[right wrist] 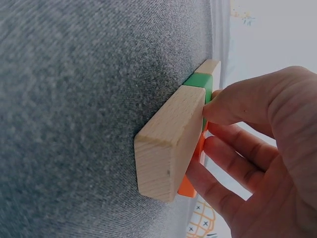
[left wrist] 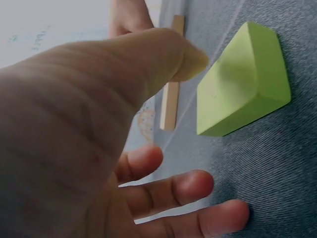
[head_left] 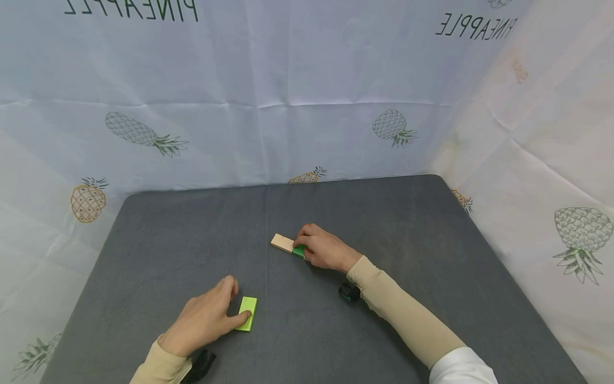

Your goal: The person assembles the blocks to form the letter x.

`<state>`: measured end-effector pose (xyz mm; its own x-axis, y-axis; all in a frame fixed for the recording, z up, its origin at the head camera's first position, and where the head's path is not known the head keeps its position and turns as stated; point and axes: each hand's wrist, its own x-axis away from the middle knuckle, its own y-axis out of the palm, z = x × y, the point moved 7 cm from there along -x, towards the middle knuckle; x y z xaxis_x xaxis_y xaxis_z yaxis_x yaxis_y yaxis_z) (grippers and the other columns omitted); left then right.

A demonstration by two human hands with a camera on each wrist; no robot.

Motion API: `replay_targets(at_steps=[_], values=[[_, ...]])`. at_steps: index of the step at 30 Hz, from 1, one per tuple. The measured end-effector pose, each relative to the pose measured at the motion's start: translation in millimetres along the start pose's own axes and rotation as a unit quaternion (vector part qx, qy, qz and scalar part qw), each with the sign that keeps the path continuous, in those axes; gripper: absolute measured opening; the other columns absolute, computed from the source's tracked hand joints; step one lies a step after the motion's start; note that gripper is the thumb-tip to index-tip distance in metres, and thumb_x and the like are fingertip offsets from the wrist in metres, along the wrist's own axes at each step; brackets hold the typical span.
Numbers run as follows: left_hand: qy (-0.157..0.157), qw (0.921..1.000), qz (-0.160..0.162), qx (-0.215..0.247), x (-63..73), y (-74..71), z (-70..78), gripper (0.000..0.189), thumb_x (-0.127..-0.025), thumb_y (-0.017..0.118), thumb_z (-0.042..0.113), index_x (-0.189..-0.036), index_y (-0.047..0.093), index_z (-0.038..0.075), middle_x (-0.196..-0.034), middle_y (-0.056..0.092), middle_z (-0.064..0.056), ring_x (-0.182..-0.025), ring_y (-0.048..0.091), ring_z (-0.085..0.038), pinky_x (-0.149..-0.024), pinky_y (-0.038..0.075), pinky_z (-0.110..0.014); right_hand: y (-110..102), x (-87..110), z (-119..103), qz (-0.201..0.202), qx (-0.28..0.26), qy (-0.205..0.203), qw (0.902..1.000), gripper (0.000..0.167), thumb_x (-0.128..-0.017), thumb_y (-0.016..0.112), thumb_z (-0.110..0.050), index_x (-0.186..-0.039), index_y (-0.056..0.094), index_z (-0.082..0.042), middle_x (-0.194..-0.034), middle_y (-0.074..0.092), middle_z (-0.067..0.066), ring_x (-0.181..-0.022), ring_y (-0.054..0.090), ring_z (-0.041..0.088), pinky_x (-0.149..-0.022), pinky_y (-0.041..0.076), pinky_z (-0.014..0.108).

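Note:
My left hand point(head_left: 206, 317) is low on the grey table, beside a lime-green block point(head_left: 247, 313). In the left wrist view its thumb reaches over this block point(left wrist: 233, 89), and the other fingers are spread apart from it. Farther back, my right hand point(head_left: 328, 249) pinches a green block point(right wrist: 200, 80) between thumb and index finger. That block lies in a row between a near wooden block point(right wrist: 166, 129) and a far plain wooden block point(head_left: 282, 242). An orange block point(right wrist: 187, 187) shows behind the near wooden one, mostly hidden by it and my fingers.
Both hands and the blocks are over a dark grey table point(head_left: 182, 234) with rounded far corners. White cloth point(head_left: 268, 69) printed with pineapples hangs behind it and along the sides. Black wrist devices point(head_left: 349, 292) sit under both wrists.

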<state>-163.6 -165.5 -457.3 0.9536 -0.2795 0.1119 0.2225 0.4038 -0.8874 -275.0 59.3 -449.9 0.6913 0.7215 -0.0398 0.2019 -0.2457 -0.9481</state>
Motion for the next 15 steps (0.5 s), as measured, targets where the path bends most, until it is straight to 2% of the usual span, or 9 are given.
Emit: replay_targets(at_steps=[4,15], values=[[0.004,0.9999,-0.006,-0.009,3.1,4.4,0.7,0.048,-0.076,0.084,0.045,-0.086,0.045,0.021,-0.067,0.038,0.009,-0.054,0.033,-0.001,-0.050,0.029,-0.026,0,0.6,0,0.001,-0.002,0.001,1.0000,0.029,-0.099,0.056,-0.003,-0.123,0.072,-0.011,-0.120,0.062,0.005,-0.111,0.056,0.020,-0.090,0.051,0.032],[-0.005,0.9995,-0.029,-0.012,8.4,14.7,5.5,0.059,-0.066,0.084,0.062,-0.082,0.043,0.022,-0.069,0.041,0.010,-0.060,0.037,-0.003,-0.053,0.032,-0.025,1,0.3,0,0.001,0.000,0.004,1.0000,0.030,-0.099,0.056,-0.003,-0.123,0.072,-0.012,-0.121,0.061,0.005,-0.111,0.056,0.020,-0.090,0.051,0.032]])
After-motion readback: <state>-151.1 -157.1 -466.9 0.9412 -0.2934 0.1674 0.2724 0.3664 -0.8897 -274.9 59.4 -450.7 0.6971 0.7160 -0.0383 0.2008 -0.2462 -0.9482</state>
